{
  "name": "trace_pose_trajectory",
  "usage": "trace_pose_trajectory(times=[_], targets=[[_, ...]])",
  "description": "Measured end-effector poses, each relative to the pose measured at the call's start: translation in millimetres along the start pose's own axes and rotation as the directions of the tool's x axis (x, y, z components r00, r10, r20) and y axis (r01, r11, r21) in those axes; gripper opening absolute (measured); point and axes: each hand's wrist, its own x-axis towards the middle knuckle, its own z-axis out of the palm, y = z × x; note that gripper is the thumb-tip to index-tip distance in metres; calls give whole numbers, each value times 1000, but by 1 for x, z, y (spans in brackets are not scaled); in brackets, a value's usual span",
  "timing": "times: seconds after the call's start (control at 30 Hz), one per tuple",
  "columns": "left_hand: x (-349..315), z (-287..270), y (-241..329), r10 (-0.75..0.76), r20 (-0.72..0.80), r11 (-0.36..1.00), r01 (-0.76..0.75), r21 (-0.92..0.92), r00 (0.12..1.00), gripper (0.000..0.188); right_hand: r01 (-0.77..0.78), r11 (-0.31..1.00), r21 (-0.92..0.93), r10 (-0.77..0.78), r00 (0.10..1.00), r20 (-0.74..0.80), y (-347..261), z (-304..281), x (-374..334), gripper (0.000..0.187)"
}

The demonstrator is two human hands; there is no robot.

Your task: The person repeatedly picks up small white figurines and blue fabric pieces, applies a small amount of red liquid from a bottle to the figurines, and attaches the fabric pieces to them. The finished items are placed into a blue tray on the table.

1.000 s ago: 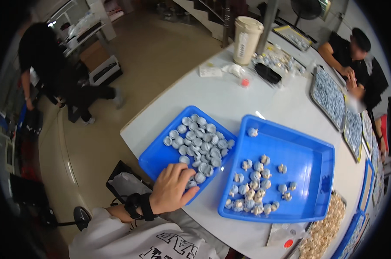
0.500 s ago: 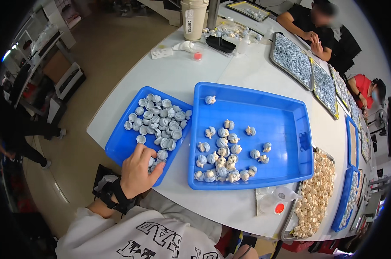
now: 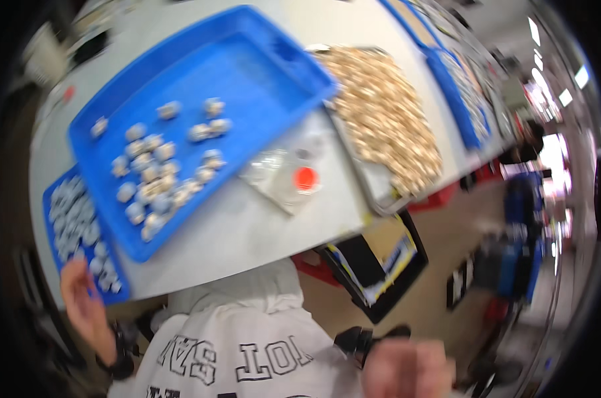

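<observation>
My left hand (image 3: 86, 308) is at the near edge of a small blue tray (image 3: 121, 285), its fingers smeared by motion. That tray holds many pale blue-grey cup-shaped pieces (image 3: 75, 215). My right hand (image 3: 410, 370) hangs low by my lap at the lower edge, off the table and strongly blurred. Whether either hand holds anything does not show. Beside the small tray stands a large blue tray (image 3: 247, 60). Cream-and-blue small figure heads (image 3: 151, 166) lie in it, mostly clustered toward the near left corner.
A metal tray (image 3: 360, 176) heaped with cream-coloured pieces (image 3: 386, 113) stands right of the large tray. Between them lies a clear bag (image 3: 274, 179) with a red round spot (image 3: 305, 178). Below the table edge is a black bin-like box (image 3: 373, 265). Another blue tray (image 3: 456, 99) lies farther right.
The view has swung right and blurred. My left hand, earlier in among the cup-shaped pieces, is now at the small tray's near edge. My right hand has come into view at the bottom.
</observation>
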Motion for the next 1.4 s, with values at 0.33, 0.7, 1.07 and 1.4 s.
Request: trace_pose_trajectory(times=[0.33,0.7,1.07,1.4], targets=[[8,50,33,68,916,857,447,-257,396,51,-869,-328,-371,813,-59,-579,52,-225,-253,31],[12,72,44,187,878,907,265,-326,441,45,-587,-506,-632,758,46,-650,150,-230,-273,36],[7,85,43,10,755,944,244,-224,655,49,-941,-338,28,846,-317,-429,143,-245,-274,16],[5,90,38,0,777,931,284,-231,630,48,-823,-251,509,908,-382,-170,156,-237,-257,23]])
